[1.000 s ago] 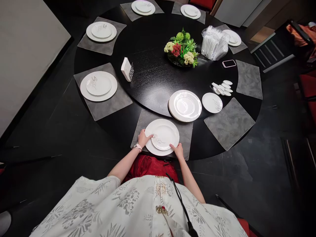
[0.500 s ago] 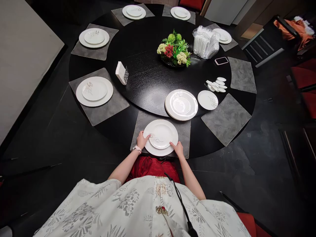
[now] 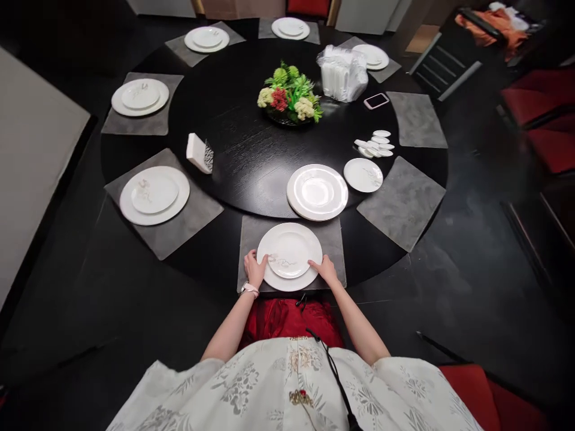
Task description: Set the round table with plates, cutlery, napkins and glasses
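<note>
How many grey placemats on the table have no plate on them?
2. One mottled grey placemat lies at the right of the round black table, right of the small white spoons; the other lies nearer the person, beside the small white plate. None looks hidden.

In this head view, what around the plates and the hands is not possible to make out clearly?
- Plate: part hidden under the left hand.
- Watch: face too small to read.
- Phone: screen too small to read.
- Bagged stack: contents blurred by the plastic.
- Red chair: cut off by the top edge.
</note>
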Tool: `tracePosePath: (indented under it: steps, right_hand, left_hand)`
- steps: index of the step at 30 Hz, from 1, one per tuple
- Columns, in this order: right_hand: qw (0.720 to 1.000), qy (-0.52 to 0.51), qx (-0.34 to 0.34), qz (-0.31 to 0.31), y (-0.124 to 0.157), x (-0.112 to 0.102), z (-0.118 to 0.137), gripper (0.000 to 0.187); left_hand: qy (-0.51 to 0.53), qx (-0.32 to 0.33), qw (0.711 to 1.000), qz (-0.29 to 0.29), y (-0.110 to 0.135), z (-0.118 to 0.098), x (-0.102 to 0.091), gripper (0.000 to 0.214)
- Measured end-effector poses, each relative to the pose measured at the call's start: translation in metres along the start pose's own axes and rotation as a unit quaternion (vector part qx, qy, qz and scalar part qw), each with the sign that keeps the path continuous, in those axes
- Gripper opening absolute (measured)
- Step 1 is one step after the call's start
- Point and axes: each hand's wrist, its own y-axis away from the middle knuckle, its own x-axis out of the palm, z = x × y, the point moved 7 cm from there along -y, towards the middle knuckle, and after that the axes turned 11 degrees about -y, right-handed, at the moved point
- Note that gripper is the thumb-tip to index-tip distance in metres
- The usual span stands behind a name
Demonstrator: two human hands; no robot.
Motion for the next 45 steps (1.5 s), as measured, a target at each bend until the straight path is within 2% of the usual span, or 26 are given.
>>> tracePosePath:
  steps: [2, 4, 6, 9, 11, 13, 15, 17, 18, 20, 23, 25, 28, 30, 32, 35, 38, 41, 43, 45]
  right_hand:
    - [1.0, -0.004, 0.001, 0.0, -0.003, -0.006, 0.0, 0.049]
    - [1.0, -0.027, -0.013, -0.006, -0.013, -0.018, 0.001, 0.044]
    - [0.997, -0.064, -0.041, -0.02, -0.03, -0.039, 0.003, 0.039]
    - [0.986, -0.139, -0.085, -0.037, -0.06, -0.087, -0.002, 0.037]
    - [0.976, -0.192, -0.102, -0.03, -0.078, -0.127, -0.015, 0.036]
    - [0.969, -0.229, -0.094, -0.019, -0.095, -0.169, -0.035, 0.035]
    - [0.968, -0.244, -0.066, -0.009, -0.111, -0.207, -0.055, 0.033]
    - [0.965, -0.259, -0.041, 0.02, -0.129, -0.231, -0.061, 0.03]
    - [0.962, -0.269, -0.034, 0.046, -0.138, -0.235, -0.056, 0.029]
    - [0.952, -0.286, -0.03, 0.108, -0.158, -0.23, -0.034, 0.028]
    - [0.942, -0.287, -0.035, 0.17, -0.185, -0.203, 0.014, 0.029]
    - [0.94, -0.292, -0.019, 0.177, -0.202, -0.185, 0.037, 0.034]
    - [0.935, -0.327, 0.021, 0.136, -0.225, -0.176, 0.047, 0.046]
    - [0.925, -0.359, 0.027, 0.119, -0.239, -0.183, 0.045, 0.047]
    - [0.918, -0.371, 0.02, 0.136, -0.256, -0.2, 0.041, 0.041]
    - [0.923, -0.354, 0.001, 0.152, -0.289, -0.244, 0.035, 0.033]
    - [0.932, -0.343, -0.025, 0.115, -0.324, -0.307, 0.034, 0.025]
    - [0.934, -0.341, -0.048, 0.095, -0.35, -0.369, 0.033, 0.021]
    - [0.929, -0.344, -0.068, 0.116, -0.36, -0.407, 0.031, 0.023]
    - [0.922, -0.341, -0.089, 0.162, -0.366, -0.441, 0.024, 0.03]
  left_hand:
    - [-0.025, 0.033, 0.999, -0.036, -0.007, -0.025, -0.007, 0.057]
    - [-0.057, 0.114, 0.99, -0.052, -0.023, -0.07, -0.005, 0.057]
    - [-0.1, 0.192, 0.976, -0.04, -0.045, -0.121, 0.01, 0.058]
    - [-0.174, 0.233, 0.957, -0.003, -0.084, -0.179, 0.041, 0.064]
    - [-0.21, 0.252, 0.945, 0.01, -0.102, -0.2, 0.059, 0.066]
    - [-0.234, 0.262, 0.936, -0.004, -0.109, -0.207, 0.071, 0.064]
    - [-0.253, 0.245, 0.936, -0.015, -0.107, -0.209, 0.08, 0.063]
    - [-0.261, 0.217, 0.941, -0.015, -0.1, -0.213, 0.086, 0.065]
    - [-0.261, 0.202, 0.944, -0.014, -0.096, -0.218, 0.088, 0.066]
    - [-0.264, 0.17, 0.949, -0.012, -0.089, -0.232, 0.094, 0.069]
    - [-0.266, 0.142, 0.953, -0.017, -0.079, -0.256, 0.109, 0.071]
    - [-0.254, 0.141, 0.956, -0.033, -0.072, -0.272, 0.122, 0.071]
    - [-0.235, 0.138, 0.961, -0.058, -0.061, -0.295, 0.143, 0.07]
    - [-0.228, 0.131, 0.962, -0.067, -0.054, -0.311, 0.156, 0.069]
    - [-0.217, 0.125, 0.965, -0.073, -0.048, -0.328, 0.169, 0.067]
    - [-0.195, 0.11, 0.971, -0.085, -0.041, -0.353, 0.185, 0.067]
    - [-0.17, 0.084, 0.977, -0.097, -0.037, -0.377, 0.197, 0.069]
    - [-0.117, 0.051, 0.987, -0.092, -0.034, -0.399, 0.202, 0.075]
    - [-0.039, 0.013, 0.996, -0.085, -0.029, -0.413, 0.201, 0.073]
    - [0.085, -0.042, 0.993, -0.077, -0.017, -0.428, 0.204, 0.061]
